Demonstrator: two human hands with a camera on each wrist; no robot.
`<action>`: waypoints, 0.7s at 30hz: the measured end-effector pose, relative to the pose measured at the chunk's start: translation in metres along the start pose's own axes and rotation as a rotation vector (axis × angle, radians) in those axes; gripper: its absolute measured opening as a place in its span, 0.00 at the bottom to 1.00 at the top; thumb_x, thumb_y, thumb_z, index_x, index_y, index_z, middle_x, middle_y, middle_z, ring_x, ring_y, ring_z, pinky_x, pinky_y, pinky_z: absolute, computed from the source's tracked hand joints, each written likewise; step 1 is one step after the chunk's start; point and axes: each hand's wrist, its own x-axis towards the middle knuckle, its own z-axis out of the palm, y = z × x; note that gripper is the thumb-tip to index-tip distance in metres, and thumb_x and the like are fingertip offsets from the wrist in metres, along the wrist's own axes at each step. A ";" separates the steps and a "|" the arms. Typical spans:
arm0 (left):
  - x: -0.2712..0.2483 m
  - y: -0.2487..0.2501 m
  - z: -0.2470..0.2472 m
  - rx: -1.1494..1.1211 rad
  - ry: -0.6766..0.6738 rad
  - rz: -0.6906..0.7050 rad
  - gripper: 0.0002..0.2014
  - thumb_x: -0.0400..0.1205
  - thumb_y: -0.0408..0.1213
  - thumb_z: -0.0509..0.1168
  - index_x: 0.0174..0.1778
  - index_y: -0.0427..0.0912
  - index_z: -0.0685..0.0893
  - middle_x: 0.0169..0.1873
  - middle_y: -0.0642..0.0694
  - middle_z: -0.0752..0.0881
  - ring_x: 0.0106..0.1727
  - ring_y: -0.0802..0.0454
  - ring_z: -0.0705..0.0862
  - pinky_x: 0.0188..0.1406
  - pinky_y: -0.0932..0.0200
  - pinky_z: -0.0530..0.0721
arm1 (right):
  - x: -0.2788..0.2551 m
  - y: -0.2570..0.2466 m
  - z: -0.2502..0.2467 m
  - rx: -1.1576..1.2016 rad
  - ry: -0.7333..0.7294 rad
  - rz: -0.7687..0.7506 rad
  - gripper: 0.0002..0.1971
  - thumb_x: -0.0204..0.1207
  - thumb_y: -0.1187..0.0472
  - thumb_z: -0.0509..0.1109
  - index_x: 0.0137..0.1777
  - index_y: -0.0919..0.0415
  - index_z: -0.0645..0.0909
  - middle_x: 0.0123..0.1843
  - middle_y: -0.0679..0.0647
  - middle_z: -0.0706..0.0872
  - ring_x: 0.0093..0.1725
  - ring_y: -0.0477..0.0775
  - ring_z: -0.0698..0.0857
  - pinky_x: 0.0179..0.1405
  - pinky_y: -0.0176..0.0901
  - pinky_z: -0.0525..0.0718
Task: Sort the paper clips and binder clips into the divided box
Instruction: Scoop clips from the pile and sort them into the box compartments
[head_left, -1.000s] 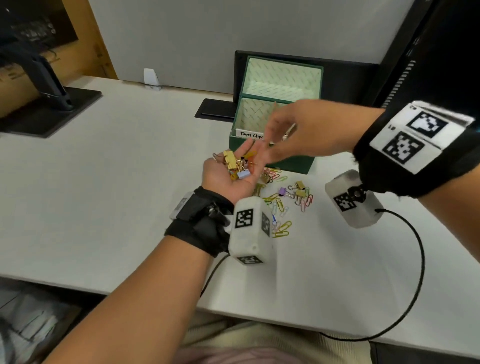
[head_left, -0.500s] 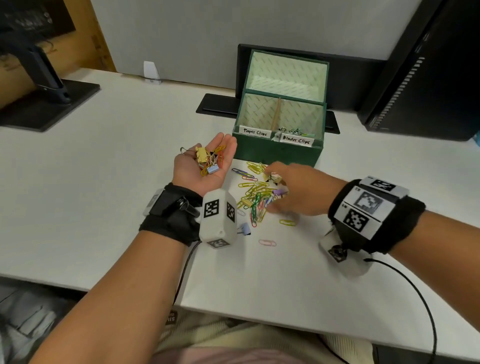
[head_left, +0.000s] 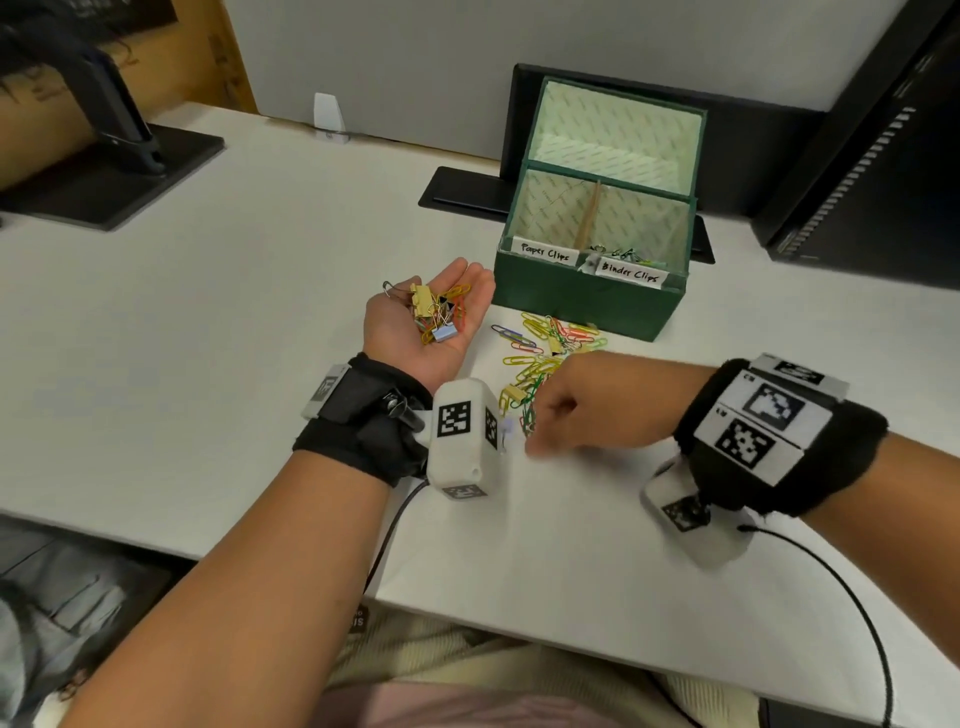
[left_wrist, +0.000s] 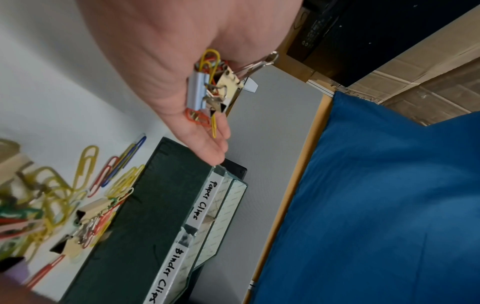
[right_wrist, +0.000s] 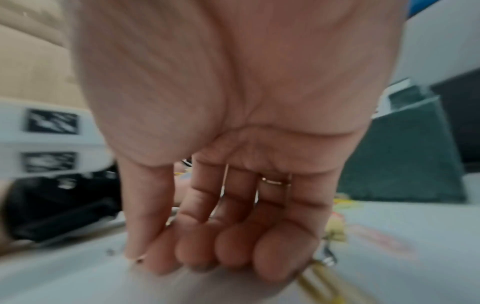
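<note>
My left hand (head_left: 431, 332) lies palm up left of the green divided box (head_left: 587, 306), fingers nearly straight, carrying a small heap of binder clips and paper clips (head_left: 436, 314), also seen in the left wrist view (left_wrist: 207, 88). The box is labelled "Paper Clips" on the left and "Binder Clips" on the right, where a few clips (head_left: 623, 254) show. Coloured loose clips (head_left: 545, 348) are strewn on the table in front of it. My right hand (head_left: 535, 441) reaches the pile's near-left edge, fingers curled, tips on the table beside a lavender binder clip (head_left: 508, 427). Blur hides whether it pinches anything.
The box lid stands upright behind the compartments. A black pad (head_left: 462, 192) lies behind the box, a monitor stand (head_left: 104, 171) is far left and a black computer case (head_left: 883, 156) far right. A wrist-camera cable (head_left: 831, 587) trails near the table's front edge.
My right hand left the space above my left palm by the box, dropped to the pile, then slid toward its near-left edge. The left hand stayed palm up with its clips.
</note>
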 end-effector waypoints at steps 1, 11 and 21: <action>-0.001 0.000 0.000 0.002 0.000 0.001 0.22 0.86 0.37 0.50 0.51 0.22 0.83 0.44 0.29 0.87 0.46 0.33 0.86 0.43 0.37 0.88 | 0.001 0.005 -0.005 -0.022 0.037 0.036 0.21 0.74 0.43 0.73 0.28 0.57 0.76 0.25 0.46 0.76 0.26 0.47 0.72 0.29 0.37 0.73; -0.006 -0.002 0.001 0.031 0.009 0.024 0.22 0.87 0.38 0.49 0.53 0.23 0.83 0.45 0.30 0.87 0.48 0.35 0.86 0.54 0.42 0.83 | 0.016 -0.014 0.016 -0.305 0.081 -0.318 0.25 0.76 0.44 0.70 0.73 0.46 0.75 0.81 0.43 0.65 0.76 0.52 0.65 0.75 0.50 0.68; -0.005 -0.002 0.000 0.036 0.009 0.025 0.22 0.87 0.39 0.49 0.56 0.24 0.83 0.48 0.30 0.87 0.50 0.34 0.86 0.49 0.41 0.88 | -0.005 0.028 -0.019 -0.057 0.252 0.248 0.59 0.49 0.17 0.65 0.82 0.40 0.57 0.79 0.49 0.64 0.76 0.56 0.69 0.74 0.58 0.72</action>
